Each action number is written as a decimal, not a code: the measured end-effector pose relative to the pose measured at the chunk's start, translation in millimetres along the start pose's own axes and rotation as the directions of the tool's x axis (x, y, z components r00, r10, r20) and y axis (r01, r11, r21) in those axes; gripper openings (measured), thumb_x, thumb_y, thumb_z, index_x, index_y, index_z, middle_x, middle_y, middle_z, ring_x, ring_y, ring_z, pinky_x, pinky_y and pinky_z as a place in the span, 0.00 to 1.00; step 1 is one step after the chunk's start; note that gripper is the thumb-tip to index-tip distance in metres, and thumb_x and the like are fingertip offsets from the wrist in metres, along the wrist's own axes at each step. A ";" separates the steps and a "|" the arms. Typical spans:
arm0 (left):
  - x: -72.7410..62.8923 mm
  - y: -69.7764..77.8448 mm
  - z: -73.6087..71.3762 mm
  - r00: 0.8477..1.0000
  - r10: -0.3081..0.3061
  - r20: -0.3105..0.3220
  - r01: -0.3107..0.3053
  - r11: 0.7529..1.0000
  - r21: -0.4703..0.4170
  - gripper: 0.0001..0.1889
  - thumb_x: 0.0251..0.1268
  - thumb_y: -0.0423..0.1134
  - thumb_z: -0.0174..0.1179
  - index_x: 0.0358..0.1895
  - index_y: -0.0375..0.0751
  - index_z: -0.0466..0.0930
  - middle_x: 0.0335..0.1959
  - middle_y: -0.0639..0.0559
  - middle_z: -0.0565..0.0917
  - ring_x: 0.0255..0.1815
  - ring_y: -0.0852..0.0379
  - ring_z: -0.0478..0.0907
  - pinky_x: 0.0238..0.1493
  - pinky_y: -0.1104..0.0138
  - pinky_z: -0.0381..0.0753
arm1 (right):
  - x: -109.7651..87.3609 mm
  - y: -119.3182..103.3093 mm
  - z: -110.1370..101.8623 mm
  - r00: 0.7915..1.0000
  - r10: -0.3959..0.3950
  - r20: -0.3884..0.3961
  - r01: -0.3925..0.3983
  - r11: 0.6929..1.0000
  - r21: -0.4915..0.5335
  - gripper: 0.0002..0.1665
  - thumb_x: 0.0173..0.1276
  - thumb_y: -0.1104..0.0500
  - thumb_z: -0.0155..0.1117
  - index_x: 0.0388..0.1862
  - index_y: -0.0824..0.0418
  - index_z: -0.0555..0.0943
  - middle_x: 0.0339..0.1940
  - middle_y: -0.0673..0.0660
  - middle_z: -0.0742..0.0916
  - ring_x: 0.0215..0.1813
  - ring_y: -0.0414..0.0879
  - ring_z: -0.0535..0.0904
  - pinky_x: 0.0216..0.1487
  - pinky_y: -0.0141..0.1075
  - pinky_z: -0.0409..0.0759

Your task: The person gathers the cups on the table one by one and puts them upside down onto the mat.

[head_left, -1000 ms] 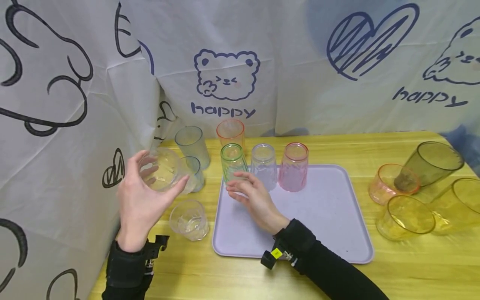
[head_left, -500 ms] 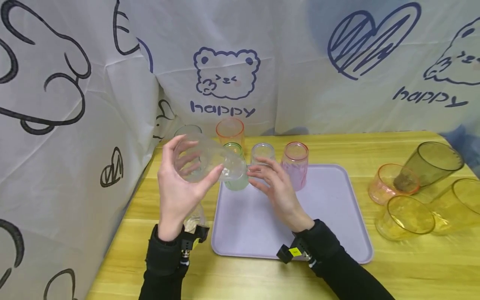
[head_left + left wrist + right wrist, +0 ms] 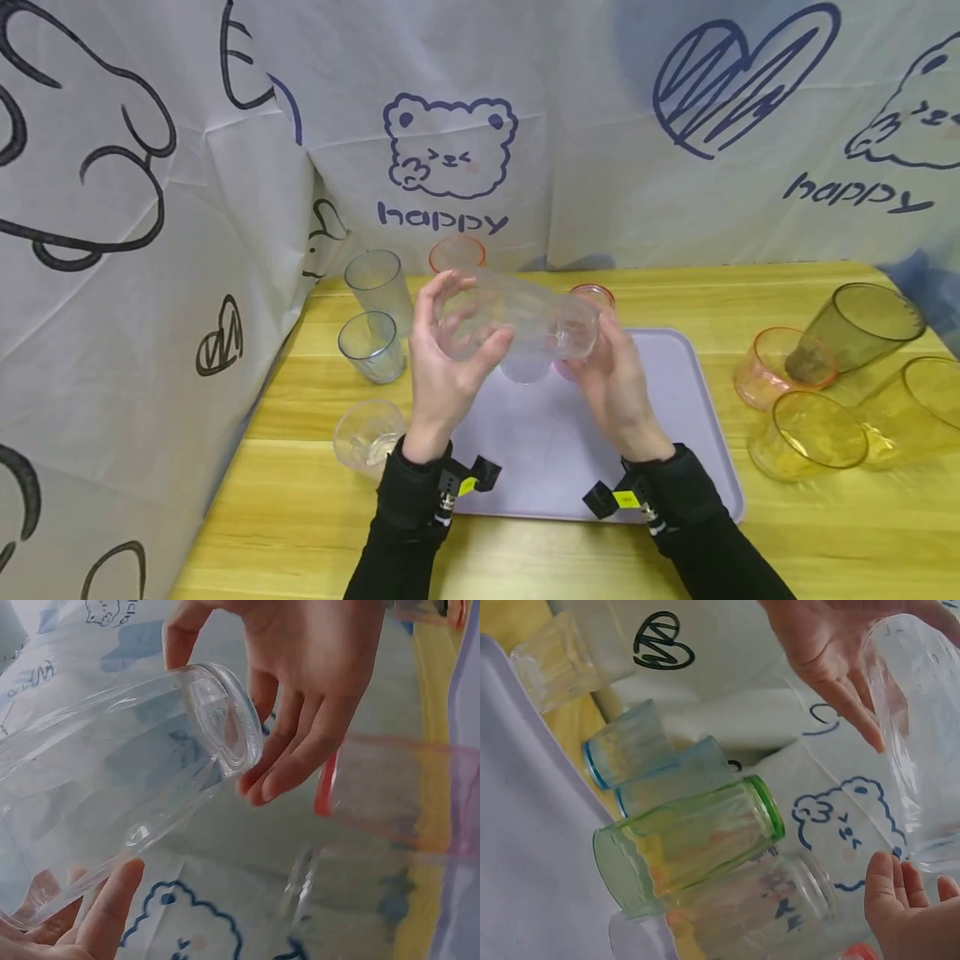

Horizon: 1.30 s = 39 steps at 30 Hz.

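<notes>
A tall clear drinking glass is held nearly on its side above the tray. My left hand grips its wider end, thumb toward the front. At the narrower base end, my right hand has its thumb and fingers around the base; the left wrist view shows its fingertips right at the base edge. Behind the held glass, a green glass and a pale lilac glass stand upside down, plain in the right wrist view. A pink glass shows only partly above the right hand.
The lilac tray lies on the wooden table. Two blue glasses, an orange-rimmed glass and a short clear glass stand left and behind. At right are a dark olive glass, an orange glass and yellow glasses.
My left hand has carried the clear glass from the left side rightward over the tray, tipping it sideways. My right hand has moved right from near the green glass to the held glass's base.
</notes>
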State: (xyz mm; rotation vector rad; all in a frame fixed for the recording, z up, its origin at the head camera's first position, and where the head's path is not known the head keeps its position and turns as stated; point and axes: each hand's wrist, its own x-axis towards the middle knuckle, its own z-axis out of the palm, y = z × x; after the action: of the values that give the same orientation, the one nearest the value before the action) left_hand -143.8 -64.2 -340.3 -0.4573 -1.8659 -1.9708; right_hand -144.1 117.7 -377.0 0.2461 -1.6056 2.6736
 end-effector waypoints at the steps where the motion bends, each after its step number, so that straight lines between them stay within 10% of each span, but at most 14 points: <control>1: -0.5 -2.5 3.7 1.000 -0.006 0.000 0.006 1.000 -0.017 0.54 0.47 0.69 0.72 0.69 0.35 0.63 0.63 0.38 0.73 0.57 0.44 0.77 0.51 0.64 0.87 | -0.3 -0.4 -1.6 1.000 -0.001 -0.006 0.001 1.000 0.014 0.19 0.80 0.43 0.41 0.60 0.45 0.73 0.56 0.44 0.81 0.60 0.40 0.76 0.64 0.35 0.76; 15: -9.1 -26.2 40.5 0.992 -0.071 0.103 0.084 0.988 -0.129 0.54 0.49 0.70 0.70 0.69 0.34 0.60 0.63 0.37 0.69 0.60 0.39 0.76 0.50 0.64 0.86 | 0.2 -2.5 -17.3 0.995 -0.091 -0.052 0.099 0.975 0.198 0.26 0.74 0.40 0.57 0.61 0.55 0.78 0.55 0.50 0.87 0.57 0.44 0.83 0.63 0.38 0.82; 28: -6.3 -28.3 27.6 0.967 -0.108 0.229 0.105 0.994 0.023 0.55 0.49 0.68 0.71 0.73 0.39 0.56 0.67 0.37 0.66 0.69 0.39 0.71 0.72 0.49 0.73 | 2.6 -12.3 -23.0 0.981 -0.138 -0.135 0.160 0.973 0.164 0.12 0.72 0.53 0.63 0.50 0.56 0.81 0.50 0.51 0.86 0.53 0.45 0.84 0.59 0.37 0.85; 34: -4.0 -27.3 21.0 0.954 0.008 0.300 -0.079 0.971 0.225 0.53 0.45 0.40 0.80 0.75 0.44 0.56 0.70 0.40 0.67 0.68 0.43 0.72 0.70 0.53 0.75 | 1.8 -18.9 -28.0 0.968 -0.177 -0.180 0.194 0.978 0.081 0.11 0.71 0.62 0.60 0.52 0.58 0.77 0.50 0.54 0.82 0.50 0.44 0.82 0.54 0.34 0.86; 39: -3.2 -27.1 20.4 0.915 0.117 0.385 -0.294 0.849 0.440 0.54 0.39 0.45 0.83 0.73 0.46 0.61 0.69 0.45 0.69 0.69 0.50 0.71 0.70 0.57 0.75 | 1.1 -25.4 -32.8 0.968 -0.202 -0.152 0.209 0.977 0.032 0.13 0.71 0.65 0.58 0.53 0.58 0.76 0.48 0.54 0.81 0.46 0.42 0.81 0.50 0.31 0.87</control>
State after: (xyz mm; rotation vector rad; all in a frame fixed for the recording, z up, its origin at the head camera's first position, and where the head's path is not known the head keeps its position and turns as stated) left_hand -154.8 -42.6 -364.2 -0.8466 -2.3186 -1.2597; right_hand -147.1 158.4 -369.8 0.1981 -1.3925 2.5111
